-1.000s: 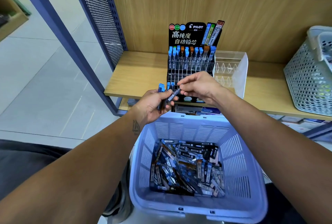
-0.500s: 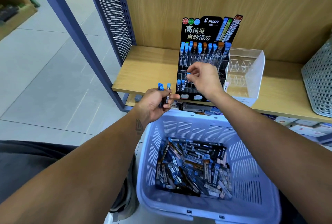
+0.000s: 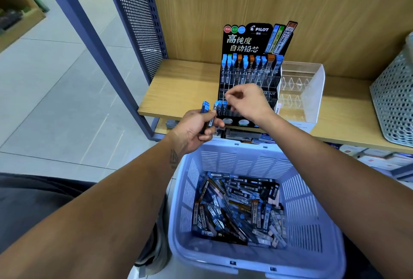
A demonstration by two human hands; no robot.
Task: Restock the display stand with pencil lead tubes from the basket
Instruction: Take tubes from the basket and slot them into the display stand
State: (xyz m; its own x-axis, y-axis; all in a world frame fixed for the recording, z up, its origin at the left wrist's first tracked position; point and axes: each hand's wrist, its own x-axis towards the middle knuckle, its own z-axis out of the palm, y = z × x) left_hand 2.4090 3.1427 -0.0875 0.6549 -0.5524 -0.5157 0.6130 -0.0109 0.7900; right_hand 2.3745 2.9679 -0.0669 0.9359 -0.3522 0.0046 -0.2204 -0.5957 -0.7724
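Observation:
The black Pilot display stand (image 3: 248,39) stands on the wooden shelf (image 3: 178,91), with blue- and orange-capped lead tubes (image 3: 245,66) in its top row. Two blue-capped tubes (image 3: 221,107) sit in its bottom-left slots. My right hand (image 3: 248,102) hovers just right of them, its fingers loosely curled and nothing visible between them. My left hand (image 3: 196,129) grips a few blue-capped tubes (image 3: 205,108) upright, in front of the stand's left corner. Below my hands, the lilac basket (image 3: 317,254) holds a heap of several loose tubes (image 3: 239,207).
A clear acrylic organiser (image 3: 312,91) stands right of the stand. A grey perforated basket (image 3: 393,100) sits at the shelf's right end. A blue upright with a perforated panel (image 3: 134,21) bounds the shelf on the left. Boxed stock (image 3: 371,153) lies on the lower shelf.
My right hand took a tube from my left hand, carried it to the stand's bottom-left slots and now holds none. My left hand stayed put with its tubes. The view moved closer.

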